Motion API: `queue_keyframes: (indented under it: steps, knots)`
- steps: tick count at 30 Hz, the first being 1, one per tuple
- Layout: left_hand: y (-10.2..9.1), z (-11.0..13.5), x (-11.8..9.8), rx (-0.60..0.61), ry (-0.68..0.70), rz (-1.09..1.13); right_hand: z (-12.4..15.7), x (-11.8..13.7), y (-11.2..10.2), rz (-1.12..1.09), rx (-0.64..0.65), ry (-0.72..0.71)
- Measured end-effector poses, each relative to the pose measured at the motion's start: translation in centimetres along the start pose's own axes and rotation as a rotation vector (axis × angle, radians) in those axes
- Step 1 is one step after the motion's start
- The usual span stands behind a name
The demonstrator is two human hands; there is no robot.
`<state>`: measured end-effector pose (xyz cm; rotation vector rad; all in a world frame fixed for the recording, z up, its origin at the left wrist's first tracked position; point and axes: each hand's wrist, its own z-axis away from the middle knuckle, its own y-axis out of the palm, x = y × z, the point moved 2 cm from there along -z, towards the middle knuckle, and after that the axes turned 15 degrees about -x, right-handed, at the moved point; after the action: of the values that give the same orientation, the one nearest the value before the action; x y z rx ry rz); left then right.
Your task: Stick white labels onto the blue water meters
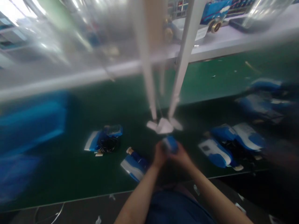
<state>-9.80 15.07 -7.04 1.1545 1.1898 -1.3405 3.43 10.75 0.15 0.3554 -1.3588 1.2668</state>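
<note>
The picture is smeared by motion. My left hand (159,155) and my right hand (181,156) meet low over the green table (70,174), both closed round a small blue object (170,144) that I cannot name. Just left of my left hand lies a blue and white packet (134,164). Further left sits another blue and white packet with a coil of black cable (105,141).
Several blue and white packets (231,143) lie to the right, more at the far right (263,99). A big blue blur (32,121) fills the left. White frame legs (163,124) stand on the table behind my hands. A white shelf (224,40) runs above.
</note>
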Motion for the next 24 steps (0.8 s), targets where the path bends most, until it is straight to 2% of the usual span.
queue_keyframes:
  steps: [1,3,5,6,9,11,13,15,19,21,24]
  knots:
    - [0.3,-0.1,-0.4,0.01,0.049,-0.079,-0.5,-0.9,0.2,0.049,-0.069,0.063]
    - [0.5,-0.1,-2.0,0.105,0.157,-0.304,-1.5,-2.5,0.5,0.075,-0.166,0.158]
    - [-0.3,0.2,-3.9,0.178,0.204,-0.605,-2.2,-3.7,0.3,-0.06,-0.182,0.201]
    - [-1.2,0.6,-4.7,0.177,0.208,-0.743,-2.4,-4.0,0.1,-0.174,-0.174,0.218]
    - [-4.8,2.7,-6.0,0.031,0.307,-1.052,-2.3,-3.9,-0.8,-0.549,-0.112,0.334]
    - [-7.4,4.6,-5.2,-0.023,0.324,-1.175,-2.1,-3.3,-1.2,-0.74,-0.014,0.399]
    - [-9.4,6.3,-3.7,0.007,0.293,-1.256,-2.1,-2.6,-1.4,-0.828,0.084,0.408]
    - [-11.1,7.3,-2.6,0.084,0.292,-1.263,-2.4,-2.0,-1.5,-0.749,0.08,0.353]
    - [-13.8,7.0,-2.9,0.301,0.347,-1.115,-3.0,-1.1,-0.9,-0.402,-0.115,0.245]
    - [-15.2,6.3,-3.6,0.372,0.363,-1.055,-2.8,-0.6,0.4,-0.142,-0.18,0.135]
    - [-17.0,5.2,-3.8,0.329,0.337,-1.036,-1.4,0.0,4.2,0.22,-0.22,-0.14]
